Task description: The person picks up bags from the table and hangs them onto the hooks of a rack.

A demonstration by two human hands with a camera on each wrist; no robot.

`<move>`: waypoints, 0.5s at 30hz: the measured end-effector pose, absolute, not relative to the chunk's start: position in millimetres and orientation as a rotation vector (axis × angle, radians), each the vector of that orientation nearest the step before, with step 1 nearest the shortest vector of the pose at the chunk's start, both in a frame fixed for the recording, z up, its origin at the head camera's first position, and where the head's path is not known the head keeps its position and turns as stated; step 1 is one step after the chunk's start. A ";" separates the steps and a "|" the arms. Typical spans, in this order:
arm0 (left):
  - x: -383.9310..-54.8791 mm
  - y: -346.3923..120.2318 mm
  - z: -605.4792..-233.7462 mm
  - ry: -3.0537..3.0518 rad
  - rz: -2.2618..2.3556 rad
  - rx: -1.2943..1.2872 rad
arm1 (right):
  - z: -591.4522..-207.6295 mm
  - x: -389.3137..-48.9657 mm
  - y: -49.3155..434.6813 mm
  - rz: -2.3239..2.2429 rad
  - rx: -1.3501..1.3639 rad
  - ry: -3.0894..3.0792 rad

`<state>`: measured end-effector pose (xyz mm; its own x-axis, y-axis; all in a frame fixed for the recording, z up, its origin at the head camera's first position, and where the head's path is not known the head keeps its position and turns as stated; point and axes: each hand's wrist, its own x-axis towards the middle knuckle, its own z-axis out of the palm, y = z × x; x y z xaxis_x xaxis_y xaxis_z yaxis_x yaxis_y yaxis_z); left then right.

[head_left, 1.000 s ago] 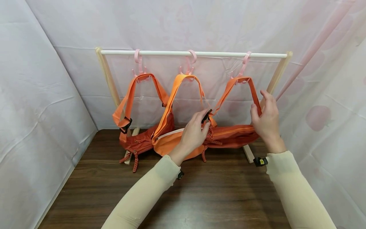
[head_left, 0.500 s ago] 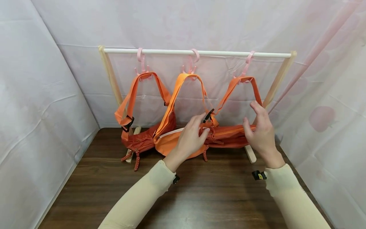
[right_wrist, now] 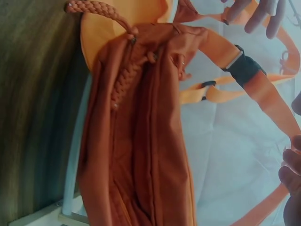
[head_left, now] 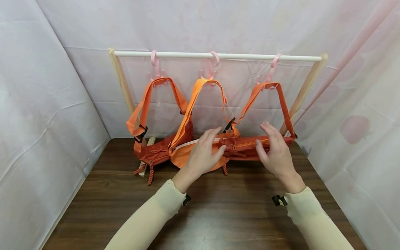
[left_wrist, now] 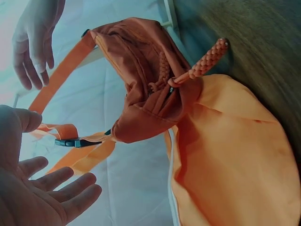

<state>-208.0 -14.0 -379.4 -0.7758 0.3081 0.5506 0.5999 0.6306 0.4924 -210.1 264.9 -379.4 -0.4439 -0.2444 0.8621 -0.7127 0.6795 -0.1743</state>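
Note:
Three sling bags hang by their straps in a row. On the left is a rust-red bag (head_left: 156, 152), in the middle a light orange bag (head_left: 180, 159) with a white zipper, on the right another rust-red bag (head_left: 250, 144) with braided zipper pulls. My left hand (head_left: 202, 152) is in front of the middle bag, fingers spread, holding nothing; it hides part of that bag. My right hand (head_left: 276, 156) hovers before the right bag with fingers apart, gripping nothing. In the left wrist view, a black buckle (left_wrist: 75, 142) on a strap shows beyond the left fingers.
A white rod (head_left: 243, 56) on wooden posts (head_left: 304, 88) carries pink hooks (head_left: 210, 67) that bear the straps. The rack stands at the back of a dark wooden table (head_left: 225, 215). Pale curtains (head_left: 40, 121) enclose the back and sides.
My right hand has come away from the right bag's strap and moved left and down toward me. My left hand has drawn back from the black buckle. The bags stay hanging.

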 end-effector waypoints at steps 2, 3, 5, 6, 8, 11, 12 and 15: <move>-206.1 -17.1 -381.3 -2.444 -0.943 -0.714 | -382.9 -208.3 263.3 0.661 0.752 -2.028; -205.1 -18.8 -382.5 -2.449 -0.934 -0.709 | -384.6 -207.2 262.7 0.654 0.757 -2.045; -203.5 -22.0 -385.3 -2.458 -0.918 -0.698 | -387.7 -204.9 261.5 0.638 0.764 -2.080; -202.8 -23.6 -386.8 -2.459 -0.910 -0.696 | -389.2 -203.8 261.0 0.631 0.769 -2.097; -201.2 -27.0 -390.3 -2.458 -0.898 -0.696 | -392.5 -201.6 259.8 0.620 0.779 -2.121; -198.3 -32.2 -395.2 -2.456 -0.871 -0.708 | -397.3 -198.2 257.5 0.596 0.792 -2.147; -197.3 -34.0 -396.5 -2.454 -0.861 -0.714 | -398.6 -197.1 256.7 0.590 0.799 -2.152; -194.7 -39.2 -399.7 -2.447 -0.819 -0.726 | -402.1 -194.6 253.5 0.575 0.825 -2.153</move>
